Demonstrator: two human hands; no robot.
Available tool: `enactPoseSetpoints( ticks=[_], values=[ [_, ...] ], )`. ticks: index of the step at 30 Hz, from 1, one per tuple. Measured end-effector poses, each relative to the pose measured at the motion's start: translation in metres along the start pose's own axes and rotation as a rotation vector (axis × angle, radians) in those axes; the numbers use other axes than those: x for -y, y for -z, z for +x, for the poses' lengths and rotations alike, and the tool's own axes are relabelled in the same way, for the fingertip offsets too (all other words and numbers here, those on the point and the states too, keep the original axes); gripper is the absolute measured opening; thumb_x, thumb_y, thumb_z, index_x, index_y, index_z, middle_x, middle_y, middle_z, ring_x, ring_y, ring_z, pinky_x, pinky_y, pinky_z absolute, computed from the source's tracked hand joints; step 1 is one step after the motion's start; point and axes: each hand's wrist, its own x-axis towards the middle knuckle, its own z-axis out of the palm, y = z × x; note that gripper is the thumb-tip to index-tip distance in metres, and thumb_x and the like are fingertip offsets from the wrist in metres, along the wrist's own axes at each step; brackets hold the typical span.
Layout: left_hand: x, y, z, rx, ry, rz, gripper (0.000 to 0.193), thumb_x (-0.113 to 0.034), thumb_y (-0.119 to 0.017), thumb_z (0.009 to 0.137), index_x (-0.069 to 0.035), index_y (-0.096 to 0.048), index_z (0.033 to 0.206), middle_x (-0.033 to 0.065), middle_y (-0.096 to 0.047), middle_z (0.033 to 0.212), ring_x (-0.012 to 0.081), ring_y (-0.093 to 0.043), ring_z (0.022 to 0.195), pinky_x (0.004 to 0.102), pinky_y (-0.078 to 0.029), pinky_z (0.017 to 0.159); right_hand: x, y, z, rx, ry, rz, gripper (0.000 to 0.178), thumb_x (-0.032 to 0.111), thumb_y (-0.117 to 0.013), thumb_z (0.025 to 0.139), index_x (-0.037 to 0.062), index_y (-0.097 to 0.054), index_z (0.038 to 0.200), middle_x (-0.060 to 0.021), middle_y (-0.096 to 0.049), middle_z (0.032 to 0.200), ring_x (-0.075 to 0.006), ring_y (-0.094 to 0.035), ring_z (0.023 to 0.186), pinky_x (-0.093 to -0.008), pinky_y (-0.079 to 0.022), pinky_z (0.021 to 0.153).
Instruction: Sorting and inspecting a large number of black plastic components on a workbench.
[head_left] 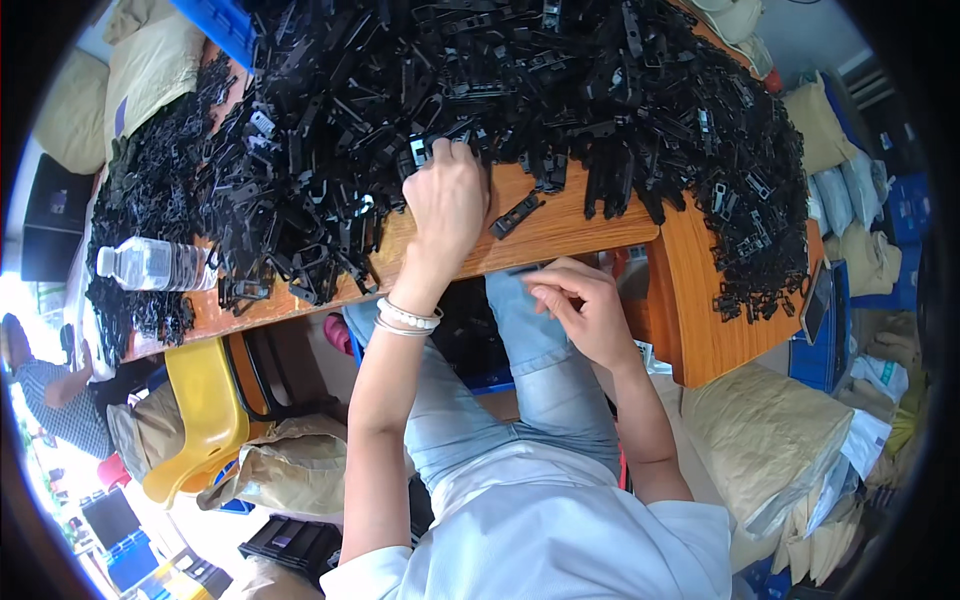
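Observation:
My left hand [447,195], with white bracelets at the wrist, reaches to the near edge of a big heap of small black plastic parts [380,90] on the wooden table. Its fingers are curled down and closed against the heap, hiding their tips and whatever they hold. A part with a pale, shiny patch [419,150] shows just left of those fingers. One loose black part [517,215] lies on bare wood to the right of this hand. Above my lap, in front of the table edge, my right hand [585,308] has its fingers stretched leftward, with nothing visible in it.
A clear plastic bottle [158,264] lies on its side among parts at left. The table's right wing [705,330] bears more parts, with a phone-like slab [817,302] at its edge. A yellow chair [208,410], paper sacks [770,435] and another person [62,400] surround me.

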Motion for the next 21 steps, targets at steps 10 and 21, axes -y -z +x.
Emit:
enactPoseSetpoints(
  ticks=[10,21],
  values=[
    [-0.013,0.023,-0.033,0.243,0.621,-1.383,0.007,-0.004,-0.058,0.084,0.002,-0.058,0.087,0.013,-0.065,0.076,0.016,-0.061,0.054,0.022,-0.046,0.045,-0.015,0.049,-0.008,-0.477,-0.066,-0.331,0.011,-0.002,-0.058,0.082,-0.0037,-0.063,0.091,-0.0048,-0.059,0.078,-0.0063,-0.051,0.057,-0.0194,-0.039,0.051],
    [-0.014,0.03,-0.06,0.413,0.663,-1.699,0.032,0.008,-0.054,0.08,0.011,-0.05,0.112,0.0232,-0.061,0.096,0.0228,-0.063,0.067,0.0275,-0.056,0.058,-0.026,0.095,-0.025,-0.787,-0.076,-0.926,0.011,0.003,-0.06,0.079,0.0011,-0.064,0.089,-0.0084,-0.056,0.074,-0.0214,-0.056,0.061,-0.0312,-0.043,0.055]
  ],
)
